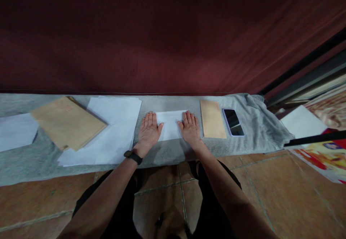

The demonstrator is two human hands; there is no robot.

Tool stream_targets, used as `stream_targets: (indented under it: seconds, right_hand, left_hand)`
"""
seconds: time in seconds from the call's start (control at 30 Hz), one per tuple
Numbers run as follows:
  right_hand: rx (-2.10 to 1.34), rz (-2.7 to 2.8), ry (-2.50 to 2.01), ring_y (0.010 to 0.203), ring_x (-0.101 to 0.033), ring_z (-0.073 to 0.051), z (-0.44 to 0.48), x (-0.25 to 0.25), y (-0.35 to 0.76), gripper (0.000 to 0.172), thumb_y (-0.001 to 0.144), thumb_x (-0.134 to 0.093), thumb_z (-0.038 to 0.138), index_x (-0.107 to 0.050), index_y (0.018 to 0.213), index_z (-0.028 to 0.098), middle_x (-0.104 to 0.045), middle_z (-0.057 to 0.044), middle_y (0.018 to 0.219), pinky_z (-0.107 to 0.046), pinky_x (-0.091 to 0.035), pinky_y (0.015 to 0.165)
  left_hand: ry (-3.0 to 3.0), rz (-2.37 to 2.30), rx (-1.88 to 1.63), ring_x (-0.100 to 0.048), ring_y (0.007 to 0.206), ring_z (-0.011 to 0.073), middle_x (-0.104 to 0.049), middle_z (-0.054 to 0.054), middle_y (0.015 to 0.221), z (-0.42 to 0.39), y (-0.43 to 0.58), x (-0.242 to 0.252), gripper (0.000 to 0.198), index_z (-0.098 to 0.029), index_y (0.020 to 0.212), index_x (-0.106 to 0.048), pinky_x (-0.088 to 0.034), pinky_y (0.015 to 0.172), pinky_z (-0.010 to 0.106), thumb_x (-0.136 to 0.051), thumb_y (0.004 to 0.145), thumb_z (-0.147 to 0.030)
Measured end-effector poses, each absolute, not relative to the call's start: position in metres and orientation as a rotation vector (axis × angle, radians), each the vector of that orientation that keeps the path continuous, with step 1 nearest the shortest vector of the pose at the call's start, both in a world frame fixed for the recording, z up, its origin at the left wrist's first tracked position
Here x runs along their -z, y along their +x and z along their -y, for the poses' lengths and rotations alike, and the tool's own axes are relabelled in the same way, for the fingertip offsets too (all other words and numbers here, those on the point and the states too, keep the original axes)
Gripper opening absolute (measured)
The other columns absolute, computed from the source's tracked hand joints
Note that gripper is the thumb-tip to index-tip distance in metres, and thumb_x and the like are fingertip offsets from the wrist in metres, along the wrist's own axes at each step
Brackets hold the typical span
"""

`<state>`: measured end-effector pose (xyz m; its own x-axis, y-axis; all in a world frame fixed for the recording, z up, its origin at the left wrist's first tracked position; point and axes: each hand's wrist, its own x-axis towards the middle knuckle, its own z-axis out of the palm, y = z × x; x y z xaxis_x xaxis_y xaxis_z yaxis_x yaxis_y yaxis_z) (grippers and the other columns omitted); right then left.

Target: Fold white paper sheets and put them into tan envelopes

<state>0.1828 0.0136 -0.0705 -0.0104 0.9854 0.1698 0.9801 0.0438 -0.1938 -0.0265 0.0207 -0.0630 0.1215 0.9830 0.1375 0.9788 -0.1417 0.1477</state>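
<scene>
Wht paper (171,125) flat btwn/under L hand (148,129) & R hand (190,127).

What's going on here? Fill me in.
A person has the left hand and right hand laid flat over opposite ends of a small white paper, which lies on a grey cloth. To the right are a brown envelope and a phone. To the left, a brown stack overlaps larger white sheets.
</scene>
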Motion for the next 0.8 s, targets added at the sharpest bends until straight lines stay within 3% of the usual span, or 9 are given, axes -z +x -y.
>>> stream_targets:
  seconds: [0.47, 0.57, 0.67, 0.8]
  right_hand:
    - [-0.008, 2.042, -2.005, 0.153, -0.033, -0.032, 0.003, 0.075, 0.202, 0.065, 0.108, -0.037, 0.042, -0.035, 0.159, 0.002, -0.036, -0.022, 0.165, -0.049, -0.029, 0.123]
    - [-0.014, 2.054, -2.004, 0.151, -0.035, -0.033, 0.006, 0.07, 0.203, 0.061, 0.108, -0.038, 0.037, -0.038, 0.156, 0.0, -0.037, -0.023, 0.164, -0.048, -0.029, 0.123]
    - [-0.038, 2.039, -1.996, 0.145, -0.042, -0.033, 0.006, 0.059, 0.202, 0.055, 0.107, -0.039, 0.033, -0.045, 0.152, 0.001, -0.046, -0.023, 0.159, -0.048, -0.033, 0.119]
    - [-0.08, 1.969, -2.094, 0.125, -0.057, -0.034, 0.003, 0.04, 0.202, 0.041, 0.104, -0.045, 0.03, -0.062, 0.136, 0.01, -0.064, -0.02, 0.136, -0.045, -0.044, 0.105]
  left_hand:
    - [2.289, -2.115, -0.354, -0.031, 0.155, 0.0369, -0.036, 0.029, 0.163, -0.019, -0.033, 0.062, 0.07, 0.008, 0.154, -0.036, -0.025, 0.127, 0.052, -0.028, 0.103, -0.039]
    - [2.333, -2.06, -0.397, -0.029, 0.156, 0.0361, -0.034, 0.027, 0.164, -0.014, -0.03, 0.057, 0.068, 0.005, 0.156, -0.034, -0.024, 0.128, 0.052, -0.026, 0.105, -0.039]
    - [2.48, -1.792, -0.412, -0.025, 0.158, 0.0311, -0.032, 0.02, 0.168, -0.004, -0.021, 0.054, 0.067, -0.004, 0.16, -0.032, -0.024, 0.129, 0.049, -0.029, 0.106, -0.044]
    - [2.622, -1.459, -0.338, -0.021, 0.159, 0.0272, -0.031, 0.015, 0.169, 0.01, -0.008, 0.055, 0.067, -0.011, 0.16, -0.032, -0.022, 0.13, 0.048, -0.037, 0.105, -0.048]
